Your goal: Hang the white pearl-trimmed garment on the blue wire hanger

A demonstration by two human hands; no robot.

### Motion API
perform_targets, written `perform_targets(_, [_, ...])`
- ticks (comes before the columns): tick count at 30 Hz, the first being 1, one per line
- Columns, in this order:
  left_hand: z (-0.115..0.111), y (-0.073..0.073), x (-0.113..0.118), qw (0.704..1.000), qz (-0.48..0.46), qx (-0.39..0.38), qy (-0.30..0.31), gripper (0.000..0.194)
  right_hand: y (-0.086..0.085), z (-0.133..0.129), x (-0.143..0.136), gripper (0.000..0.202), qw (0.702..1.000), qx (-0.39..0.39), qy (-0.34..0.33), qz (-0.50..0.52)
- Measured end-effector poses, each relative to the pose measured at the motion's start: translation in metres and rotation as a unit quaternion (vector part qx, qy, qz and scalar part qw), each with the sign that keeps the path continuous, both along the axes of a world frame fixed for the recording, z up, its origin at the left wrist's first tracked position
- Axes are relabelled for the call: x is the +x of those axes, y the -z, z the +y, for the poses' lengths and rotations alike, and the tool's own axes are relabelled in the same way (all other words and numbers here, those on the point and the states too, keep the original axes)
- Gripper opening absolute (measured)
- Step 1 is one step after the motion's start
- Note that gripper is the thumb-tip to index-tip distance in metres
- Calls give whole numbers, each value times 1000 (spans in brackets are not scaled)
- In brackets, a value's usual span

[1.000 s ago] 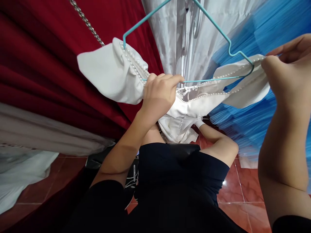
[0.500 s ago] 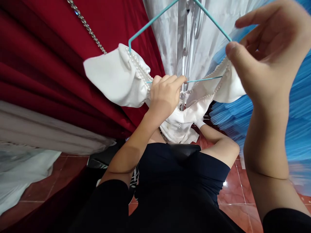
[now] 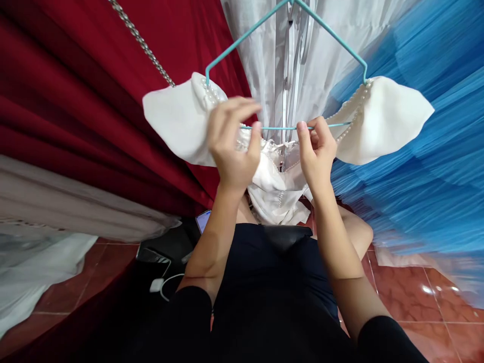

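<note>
A white dress (image 3: 385, 121) trimmed with pearl beads hangs by its shoulders from a turquoise hanger (image 3: 333, 36). Its lower part bunches down between my knees. My right hand (image 3: 318, 151) pinches the hanger's thin lower bar between thumb and fingertips, right of the middle. At the dress's left shoulder, my left hand (image 3: 235, 143) has its fingers spread and slightly blurred, in front of the beaded edge and by the bar's left end. Nothing shows in its grasp.
Dark red fabric (image 3: 75, 101) drapes on the left, with a beaded chain (image 3: 141, 43) before it. Blue tulle (image 3: 434, 166) fills the right side, and white cloth (image 3: 253, 50) hangs behind. A phone (image 3: 203, 220) and a white charger (image 3: 156, 285) lie at lower left, above red floor tiles (image 3: 401, 292).
My right hand has come down from the right shoulder to the hanger's lower bar. My left hand has let go of the bar, moved left and opened. The right shoulder now shows fully.
</note>
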State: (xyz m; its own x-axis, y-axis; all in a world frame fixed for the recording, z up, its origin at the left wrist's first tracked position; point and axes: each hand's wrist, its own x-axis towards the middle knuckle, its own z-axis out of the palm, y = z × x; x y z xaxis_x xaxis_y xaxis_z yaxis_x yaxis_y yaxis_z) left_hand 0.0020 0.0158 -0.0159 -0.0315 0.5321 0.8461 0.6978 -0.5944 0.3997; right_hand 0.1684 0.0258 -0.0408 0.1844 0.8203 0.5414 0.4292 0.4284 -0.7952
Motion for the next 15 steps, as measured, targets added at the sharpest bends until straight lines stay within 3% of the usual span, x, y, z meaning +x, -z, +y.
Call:
perform_targets(1, [5, -1, -11, 998, -20, 46, -44, 25, 0, 1, -5, 45, 1000, 3, 6, 14])
perform_targets(3, [19, -4, -38, 986, -21, 125, -111, 47, 0, 2, -12, 45, 999, 9, 17, 31])
perform_targets(4, [27, -6, -51, 983, 5, 137, -123, 62, 0, 3, -15, 45, 999, 11, 20, 31])
perform_targets(5, [34, -8, -62, 985, 23, 136, -105, 66, 1, 4, -16, 45, 999, 12, 21, 28])
perform_targets(10, [44, -24, -94, 993, -33, -38, -106, 24, -2, 7, 0, 44, 1000, 15, 17, 3])
perform_targets(15, [27, -32, -108, 995, -39, -73, -46, 22, -9, 8, 15, 46, 999, -3, -27, -27])
